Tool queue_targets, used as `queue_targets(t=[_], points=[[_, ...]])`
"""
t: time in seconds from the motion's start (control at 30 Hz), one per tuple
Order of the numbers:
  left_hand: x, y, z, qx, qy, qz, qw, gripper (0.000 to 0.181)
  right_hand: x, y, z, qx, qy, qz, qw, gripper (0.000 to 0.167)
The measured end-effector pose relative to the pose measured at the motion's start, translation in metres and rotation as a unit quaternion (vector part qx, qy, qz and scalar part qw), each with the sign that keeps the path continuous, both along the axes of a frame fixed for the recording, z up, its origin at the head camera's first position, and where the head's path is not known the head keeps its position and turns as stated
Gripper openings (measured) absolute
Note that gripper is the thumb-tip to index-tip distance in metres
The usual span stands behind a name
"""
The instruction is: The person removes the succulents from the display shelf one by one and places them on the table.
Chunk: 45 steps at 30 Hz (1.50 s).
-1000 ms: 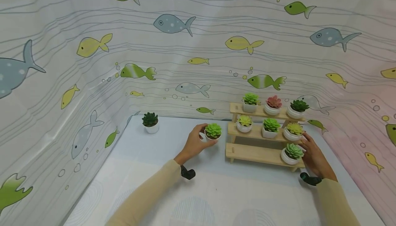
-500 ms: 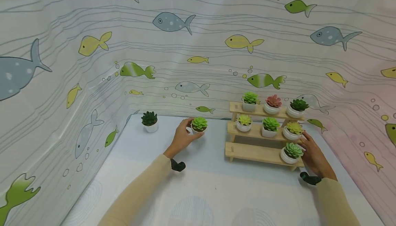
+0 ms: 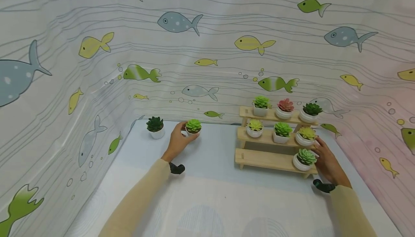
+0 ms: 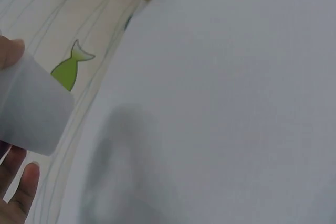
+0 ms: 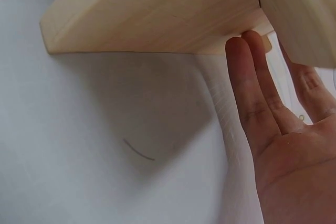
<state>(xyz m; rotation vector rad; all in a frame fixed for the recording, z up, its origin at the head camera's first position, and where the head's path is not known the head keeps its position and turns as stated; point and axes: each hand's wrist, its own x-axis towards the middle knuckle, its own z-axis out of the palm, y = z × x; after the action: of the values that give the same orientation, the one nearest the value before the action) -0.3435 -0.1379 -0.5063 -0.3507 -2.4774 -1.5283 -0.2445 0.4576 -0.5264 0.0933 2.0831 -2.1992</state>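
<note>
My left hand (image 3: 178, 140) holds a small white pot with a light green artificial succulent (image 3: 193, 126), thumb and fingers on opposite sides. In the left wrist view the white pot (image 4: 34, 106) appears raised off the table, its plant out of frame. At the right end of the three-tier wooden plant stand (image 3: 267, 159) is my right hand (image 3: 329, 163), gripping the middle tier's end. The right wrist view has long, fairly straight fingers (image 5: 244, 87) against the wood; the thumb is out of sight there. Several potted succulents stand on the tiers, including a pale green one (image 3: 305, 159) on the lowest.
A dark green potted succulent (image 3: 155, 127) stands on the table at the back left, just left of my left hand. A fish-patterned sheet (image 3: 207, 75) encloses the back and sides. The white cloth-covered table (image 3: 207, 179) runs up to it.
My left hand has carried the light green succulent leftward and a little back, away from the stand and toward the dark green one. My right hand stays at the stand.
</note>
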Motion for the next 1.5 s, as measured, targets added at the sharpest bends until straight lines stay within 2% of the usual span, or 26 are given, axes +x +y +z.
queue_targets(t=[0.17,0.4,0.7,0.87,1.3,1.5], points=[[-0.006,-0.010,-0.002,-0.005,-0.001,0.018,0.9998,0.079,-0.001,-0.002,0.003,-0.001,-0.003,-0.002,1.0000,0.065],[-0.010,-0.017,0.000,-0.009,0.003,0.036,0.9993,0.077,0.000,-0.004,0.005,-0.007,-0.002,0.000,1.0000,0.065],[-0.019,-0.026,-0.003,-0.015,0.002,0.065,0.9978,0.077,-0.001,-0.003,0.005,-0.011,-0.001,-0.002,0.9999,0.064],[-0.020,-0.030,-0.004,-0.011,-0.010,0.079,0.9967,0.075,-0.001,-0.002,0.004,-0.010,-0.001,-0.001,1.0000,0.064],[-0.023,-0.038,-0.009,-0.020,-0.048,0.091,0.9945,0.076,-0.001,-0.004,0.002,-0.005,-0.007,-0.009,0.9999,0.065],[-0.025,-0.039,-0.011,-0.021,-0.048,0.091,0.9945,0.075,0.001,-0.005,0.003,-0.009,-0.005,-0.005,0.9999,0.065]])
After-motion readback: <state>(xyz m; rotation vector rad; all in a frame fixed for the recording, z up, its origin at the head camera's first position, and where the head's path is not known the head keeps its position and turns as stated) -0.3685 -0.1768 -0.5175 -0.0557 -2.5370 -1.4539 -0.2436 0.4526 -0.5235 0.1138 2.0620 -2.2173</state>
